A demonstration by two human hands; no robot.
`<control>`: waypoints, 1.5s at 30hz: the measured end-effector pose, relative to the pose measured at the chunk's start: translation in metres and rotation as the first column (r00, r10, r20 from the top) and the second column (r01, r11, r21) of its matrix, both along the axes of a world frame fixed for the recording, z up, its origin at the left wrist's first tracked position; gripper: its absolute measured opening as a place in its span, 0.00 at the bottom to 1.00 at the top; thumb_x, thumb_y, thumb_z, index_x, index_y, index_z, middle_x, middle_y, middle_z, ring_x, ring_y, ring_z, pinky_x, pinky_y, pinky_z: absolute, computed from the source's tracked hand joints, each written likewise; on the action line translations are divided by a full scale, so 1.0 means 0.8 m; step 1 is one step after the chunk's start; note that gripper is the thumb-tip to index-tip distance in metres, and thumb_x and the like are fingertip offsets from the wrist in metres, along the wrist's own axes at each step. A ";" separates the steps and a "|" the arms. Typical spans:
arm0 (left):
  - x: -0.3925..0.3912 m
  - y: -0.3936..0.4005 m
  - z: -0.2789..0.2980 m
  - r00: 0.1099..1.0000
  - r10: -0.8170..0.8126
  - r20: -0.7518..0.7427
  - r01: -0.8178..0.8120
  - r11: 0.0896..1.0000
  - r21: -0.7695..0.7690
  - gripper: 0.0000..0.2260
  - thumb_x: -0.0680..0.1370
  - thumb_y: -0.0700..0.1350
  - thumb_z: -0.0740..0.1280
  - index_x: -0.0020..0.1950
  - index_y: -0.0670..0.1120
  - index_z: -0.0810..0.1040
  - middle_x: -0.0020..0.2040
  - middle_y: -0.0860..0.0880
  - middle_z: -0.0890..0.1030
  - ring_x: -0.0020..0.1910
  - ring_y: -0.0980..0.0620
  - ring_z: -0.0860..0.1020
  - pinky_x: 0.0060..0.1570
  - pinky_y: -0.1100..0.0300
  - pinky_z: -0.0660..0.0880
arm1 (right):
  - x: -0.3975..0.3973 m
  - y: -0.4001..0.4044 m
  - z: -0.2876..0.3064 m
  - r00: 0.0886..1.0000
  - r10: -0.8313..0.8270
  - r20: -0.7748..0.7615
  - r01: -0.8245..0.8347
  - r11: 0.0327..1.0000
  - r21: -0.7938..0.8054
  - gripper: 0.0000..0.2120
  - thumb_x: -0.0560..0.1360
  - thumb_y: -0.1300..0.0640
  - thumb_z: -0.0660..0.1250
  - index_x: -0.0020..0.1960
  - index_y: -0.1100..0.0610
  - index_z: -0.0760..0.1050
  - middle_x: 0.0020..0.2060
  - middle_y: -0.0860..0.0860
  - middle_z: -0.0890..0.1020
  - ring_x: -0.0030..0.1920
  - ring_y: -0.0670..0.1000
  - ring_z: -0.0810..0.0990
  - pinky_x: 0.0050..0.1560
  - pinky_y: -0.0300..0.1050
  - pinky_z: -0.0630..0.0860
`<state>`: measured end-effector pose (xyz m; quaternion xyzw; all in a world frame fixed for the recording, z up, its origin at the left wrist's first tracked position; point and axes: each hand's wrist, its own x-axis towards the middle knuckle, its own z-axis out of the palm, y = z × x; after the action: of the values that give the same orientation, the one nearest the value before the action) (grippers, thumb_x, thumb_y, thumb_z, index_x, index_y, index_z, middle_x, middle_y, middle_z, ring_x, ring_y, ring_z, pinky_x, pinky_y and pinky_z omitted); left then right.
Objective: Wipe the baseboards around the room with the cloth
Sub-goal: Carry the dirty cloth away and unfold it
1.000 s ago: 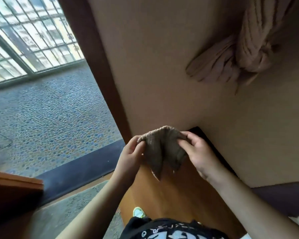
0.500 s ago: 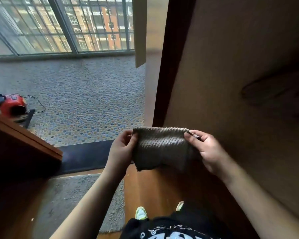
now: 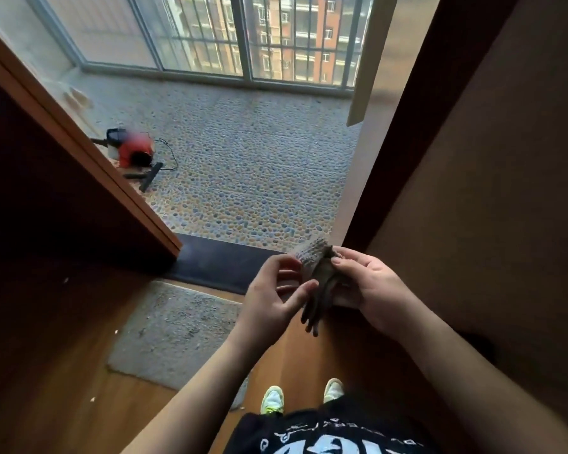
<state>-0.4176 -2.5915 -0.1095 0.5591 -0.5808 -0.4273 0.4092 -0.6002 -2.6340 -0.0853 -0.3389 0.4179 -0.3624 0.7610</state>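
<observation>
Cloth (image 3: 318, 286), one grey-brown piece, hangs bunched between your hands at chest height, over the wooden floor (image 3: 63, 371). Your left hand (image 3: 273, 290) pinches its edge with thumb and curled fingers; your right hand (image 3: 371, 286) grips the other side. At 9 o'clock lies one grey mat (image 3: 174, 326). At 12 o'clock a dark threshold (image 3: 217, 260) leads onto a pebble-tiled balcony (image 3: 250, 152), where one red vacuum (image 3: 133, 152) sits at 11 o'clock. Two shoes (image 3: 273, 399) show at 6 o'clock; the shirt's print is unreadable.
</observation>
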 end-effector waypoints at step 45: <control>0.341 0.396 0.055 0.791 0.574 0.211 -0.597 0.800 0.063 0.09 0.82 0.48 0.65 0.54 0.64 0.76 0.46 0.55 0.82 0.47 0.55 0.79 0.45 0.62 0.77 | 0.448 0.230 -0.066 0.327 0.318 -0.890 -0.925 -0.086 -0.371 0.20 0.74 0.50 0.73 0.65 0.48 0.76 0.72 0.51 0.67 0.73 0.55 0.63 0.72 0.59 0.63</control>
<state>-0.1451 -2.2748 -0.0656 0.7728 -0.3852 -0.2623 0.4307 -0.2422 -2.4504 -0.1379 -0.9297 0.1063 0.0348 0.3509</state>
